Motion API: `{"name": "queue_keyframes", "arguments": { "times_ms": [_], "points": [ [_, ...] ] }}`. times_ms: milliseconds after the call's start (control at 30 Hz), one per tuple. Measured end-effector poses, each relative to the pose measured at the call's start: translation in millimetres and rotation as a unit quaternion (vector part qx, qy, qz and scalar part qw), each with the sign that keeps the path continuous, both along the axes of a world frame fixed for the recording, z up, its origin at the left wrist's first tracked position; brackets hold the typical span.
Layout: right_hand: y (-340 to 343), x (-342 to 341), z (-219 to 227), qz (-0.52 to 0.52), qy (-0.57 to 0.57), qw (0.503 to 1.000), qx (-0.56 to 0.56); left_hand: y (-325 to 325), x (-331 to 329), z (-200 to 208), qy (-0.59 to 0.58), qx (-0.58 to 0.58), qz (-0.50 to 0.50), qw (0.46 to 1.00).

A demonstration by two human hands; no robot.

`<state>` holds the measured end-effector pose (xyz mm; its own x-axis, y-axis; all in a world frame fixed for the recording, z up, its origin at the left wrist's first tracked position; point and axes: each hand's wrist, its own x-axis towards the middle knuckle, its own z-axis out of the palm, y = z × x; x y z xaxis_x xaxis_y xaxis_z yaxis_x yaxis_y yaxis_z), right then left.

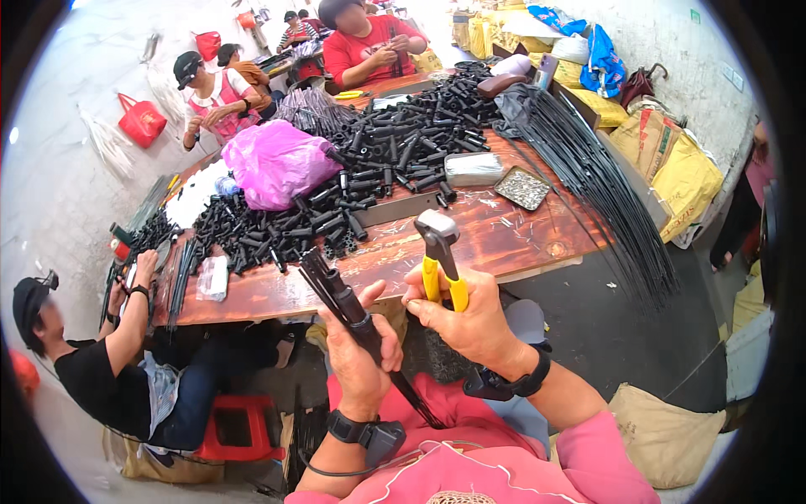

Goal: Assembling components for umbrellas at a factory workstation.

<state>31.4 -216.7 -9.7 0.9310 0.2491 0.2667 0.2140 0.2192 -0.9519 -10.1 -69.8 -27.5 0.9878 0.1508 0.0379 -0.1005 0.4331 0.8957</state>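
My left hand [359, 349] is wrapped tight around a black handle tube [351, 304] fitted on a bundle of thin black rods [411, 395]; the bundle's long axis slants from my lap at lower right up toward the upper left, with the rod tips poking out past the tube toward the tabletop [504, 239]. Just beside it, my right hand [470, 319] grips the yellow handles of a pair of pliers [440, 256], which stand nearly upright, the grey head pointing up and away from me, apart from the tube. Both wrists wear black straps, and my pink sleeves show at the bottom edge. Beyond my hands, the wooden tabletop carries a big heap of black tubes [369, 176], a pink plastic bag [277, 161], a small metal tray [522, 188] of tiny parts and a fan of long thin black rods [596, 189] that hang over the right edge. To my left a person in a black shirt [101, 378] sits on a red stool [239, 424]. At the far end, a person in a red shirt [361, 42] works at the tabletop.
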Motion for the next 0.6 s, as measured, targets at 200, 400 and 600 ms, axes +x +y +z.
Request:
{"name": "queue_keyframes", "arguments": {
  "times_ms": [200,400,600],
  "points": [
    [23,-5,8,-0.048,-0.161,0.985,-0.028,2,-3,0,0.008,-0.023,-0.008,1.000],
    [40,-16,7,-0.005,-0.033,0.997,0.073,-1,-4,5,0.038,-0.021,0.045,0.998],
    [48,-19,6,-0.002,0.033,0.993,0.115,0,-3,4,0.029,-0.025,0.052,0.998]
  ]
}}
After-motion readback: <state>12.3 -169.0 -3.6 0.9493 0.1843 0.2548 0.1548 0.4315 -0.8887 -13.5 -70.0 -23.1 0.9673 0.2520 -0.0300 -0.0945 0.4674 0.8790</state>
